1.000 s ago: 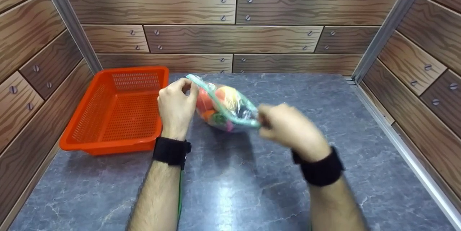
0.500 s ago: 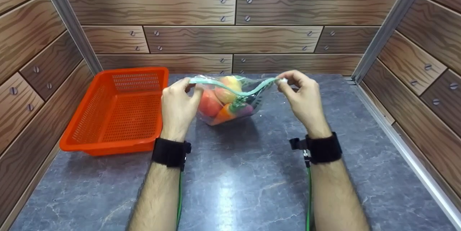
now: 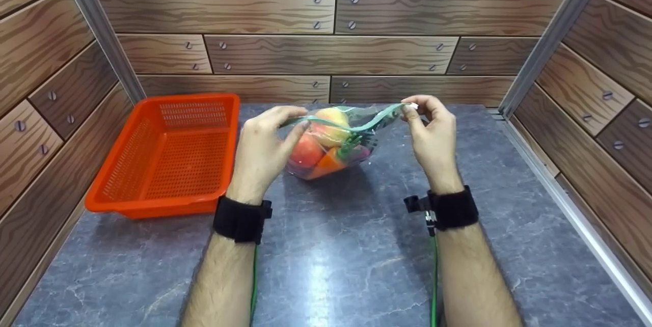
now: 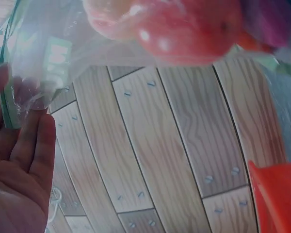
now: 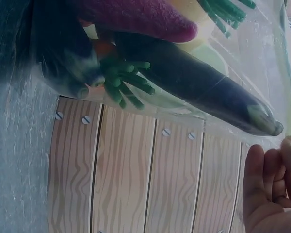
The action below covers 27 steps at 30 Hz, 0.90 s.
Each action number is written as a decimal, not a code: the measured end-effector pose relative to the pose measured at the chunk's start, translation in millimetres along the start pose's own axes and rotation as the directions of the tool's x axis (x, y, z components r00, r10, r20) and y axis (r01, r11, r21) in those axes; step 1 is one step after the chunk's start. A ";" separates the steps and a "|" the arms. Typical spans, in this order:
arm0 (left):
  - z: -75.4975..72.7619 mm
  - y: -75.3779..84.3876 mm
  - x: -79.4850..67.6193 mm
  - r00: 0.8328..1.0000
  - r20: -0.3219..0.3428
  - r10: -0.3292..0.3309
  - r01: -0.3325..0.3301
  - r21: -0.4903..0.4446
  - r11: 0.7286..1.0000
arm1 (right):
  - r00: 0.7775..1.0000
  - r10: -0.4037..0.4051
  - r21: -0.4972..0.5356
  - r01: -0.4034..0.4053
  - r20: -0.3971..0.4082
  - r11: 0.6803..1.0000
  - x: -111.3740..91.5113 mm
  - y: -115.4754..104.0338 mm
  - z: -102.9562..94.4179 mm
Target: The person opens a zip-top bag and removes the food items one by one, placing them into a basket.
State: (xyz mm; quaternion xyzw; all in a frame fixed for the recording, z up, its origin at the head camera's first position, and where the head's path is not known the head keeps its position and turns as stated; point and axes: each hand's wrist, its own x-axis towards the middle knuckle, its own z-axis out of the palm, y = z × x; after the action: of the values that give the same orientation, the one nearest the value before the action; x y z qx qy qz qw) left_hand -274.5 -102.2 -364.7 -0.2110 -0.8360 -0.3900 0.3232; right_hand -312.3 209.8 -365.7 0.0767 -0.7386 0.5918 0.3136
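A clear zip bag point(image 3: 304, 168) with a mint-green closure strip point(image 3: 364, 127) is held up between my hands. Inside show a red fruit point(image 3: 307, 150), a yellow-red fruit point(image 3: 332, 120), an orange carrot point(image 3: 331, 160) with green stems, a purple piece point(image 5: 140, 19) and a long dark eggplant point(image 5: 199, 82). Thumb and fingers of my left hand point(image 3: 262, 150) pinch the strip left of its middle. At the strip's right end, my right hand point(image 3: 434, 136) pinches the corner, near a small white slider point(image 3: 411, 106). Whether the bag's bottom touches the table cannot be told.
To the left of the bag stands an orange perforated basket point(image 3: 158, 206), close to my left wrist. Wood-patterned walls point(image 3: 270, 54) enclose the grey marbled table point(image 3: 326, 266) at the back and both sides. Green cables trail from both wristbands.
The right hand has moved right and back to the strip's right end, drawing the strip wider. My left hand has shifted slightly right along the strip.
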 end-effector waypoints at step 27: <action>24.4 57.1 13.4 0.990 0.126 0.056 -0.076 0.167 0.983 | 1.000 -0.028 0.098 0.027 0.006 0.995 -19.6 -24.2 14.9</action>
State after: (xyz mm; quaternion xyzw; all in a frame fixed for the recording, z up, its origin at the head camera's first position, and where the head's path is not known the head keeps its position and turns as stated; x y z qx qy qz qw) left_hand -258.6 -47.0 -337.7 -0.2334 -0.8770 -0.2923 0.3017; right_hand -290.6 184.0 -358.0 0.1042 -0.7085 0.6228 0.3150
